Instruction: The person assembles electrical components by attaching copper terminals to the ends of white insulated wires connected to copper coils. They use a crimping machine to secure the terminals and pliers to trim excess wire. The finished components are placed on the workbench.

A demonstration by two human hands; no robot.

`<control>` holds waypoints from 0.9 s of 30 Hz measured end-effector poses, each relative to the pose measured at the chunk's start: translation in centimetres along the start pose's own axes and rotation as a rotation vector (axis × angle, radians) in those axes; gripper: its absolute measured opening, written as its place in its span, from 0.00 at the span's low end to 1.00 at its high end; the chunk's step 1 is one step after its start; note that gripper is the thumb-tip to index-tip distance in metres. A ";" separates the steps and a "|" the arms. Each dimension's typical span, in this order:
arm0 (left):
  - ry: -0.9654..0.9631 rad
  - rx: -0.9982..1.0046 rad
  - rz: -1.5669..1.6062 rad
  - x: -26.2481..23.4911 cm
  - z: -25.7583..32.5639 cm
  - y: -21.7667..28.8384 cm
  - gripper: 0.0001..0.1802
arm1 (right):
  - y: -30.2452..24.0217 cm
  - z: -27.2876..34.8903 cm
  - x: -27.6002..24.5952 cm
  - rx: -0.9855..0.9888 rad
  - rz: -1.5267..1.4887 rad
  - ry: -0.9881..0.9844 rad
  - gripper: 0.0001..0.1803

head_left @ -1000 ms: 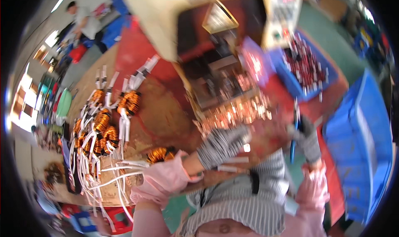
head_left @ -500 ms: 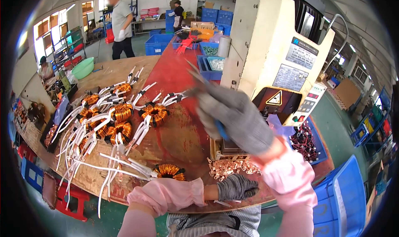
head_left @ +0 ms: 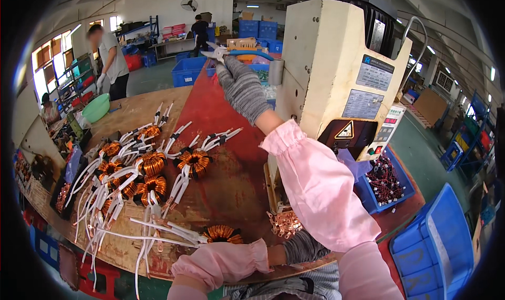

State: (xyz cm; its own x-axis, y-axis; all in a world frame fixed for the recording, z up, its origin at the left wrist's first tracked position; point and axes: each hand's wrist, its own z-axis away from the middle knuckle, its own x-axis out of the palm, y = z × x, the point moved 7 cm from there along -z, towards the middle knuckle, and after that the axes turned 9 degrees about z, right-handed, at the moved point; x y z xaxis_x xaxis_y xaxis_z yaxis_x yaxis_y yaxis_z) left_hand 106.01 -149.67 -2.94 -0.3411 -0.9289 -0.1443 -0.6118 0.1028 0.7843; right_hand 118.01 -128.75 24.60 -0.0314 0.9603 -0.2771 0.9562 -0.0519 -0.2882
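My right hand, in a grey knitted glove, reaches far over the red part of the bench. Its fingers are at a pair of cutting pliers with blue handles, jaws pointing left. Close to the front edge lies my gloved left hand; my right pink sleeve covers part of it and its fingers are hidden. Beside the left forearm rests a copper-wound toroid coil with white leads. Several more coils are heaped to the left. Copper terminals lie in a pile beyond the left hand.
A cream bench machine stands on the right. Next to it a blue bin holds small dark red and black wired parts. A large blue crate is at lower right. A person stands beyond the bench near a green basin.
My right hand has moved away from me and up with the pliers, which now lie sideways. The right sleeve now covers part of my left hand. The person at the back has bent forward.
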 end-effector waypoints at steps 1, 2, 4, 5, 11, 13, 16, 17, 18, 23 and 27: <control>-0.004 -0.004 -0.003 0.0 0.0 0.1 0.11 | 0.7 -0.5 0.4 0.103 -0.079 -0.049 0.16; -0.012 -0.005 -0.002 -0.1 -0.1 0.0 0.11 | 1.3 -1.1 0.7 0.207 -0.157 -0.096 0.16; -0.027 -0.003 -0.001 0.1 -0.2 0.0 0.11 | 2.1 -2.1 0.9 0.208 -0.147 -0.060 0.15; -0.040 -0.003 0.004 0.4 -0.4 0.0 0.12 | 2.0 -2.7 0.3 0.109 -0.049 0.036 0.15; -0.046 -0.004 -0.027 0.5 -0.4 0.1 0.13 | 1.6 -3.4 -0.3 0.261 -0.056 -0.075 0.15; -0.053 -0.007 -0.047 0.7 -0.1 0.1 0.13 | 3.3 -3.3 0.7 0.393 -0.284 -0.059 0.14; -0.104 0.011 -0.063 2.1 -0.7 0.4 0.14 | 3.8 -4.2 -1.8 0.414 -0.419 -0.024 0.12; -0.090 -0.004 -0.081 2.0 -0.1 0.1 0.14 | 3.3 -4.3 -1.1 0.345 -0.367 -0.005 0.12; -0.081 -0.014 -0.111 1.5 0.1 -0.2 0.15 | 2.8 -4.5 -0.6 0.277 -0.318 0.019 0.12; -0.134 0.048 -0.215 2.1 -0.7 0.8 0.16 | -2.2 -0.2 -1.0 0.059 -0.239 -0.120 0.12; -0.150 0.073 -0.278 2.0 -1.5 -0.2 0.17 | -7.3 12.1 0.6 -0.042 -0.362 -0.539 0.12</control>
State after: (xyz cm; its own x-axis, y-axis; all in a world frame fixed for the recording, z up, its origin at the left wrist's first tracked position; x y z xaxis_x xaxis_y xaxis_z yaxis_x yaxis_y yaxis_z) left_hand 106.54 -152.11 -2.51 -0.2517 -0.8628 -0.4384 -0.7443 -0.1170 0.6576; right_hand 107.48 -131.13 15.41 -0.4851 0.6421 -0.5936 0.8679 0.2703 -0.4167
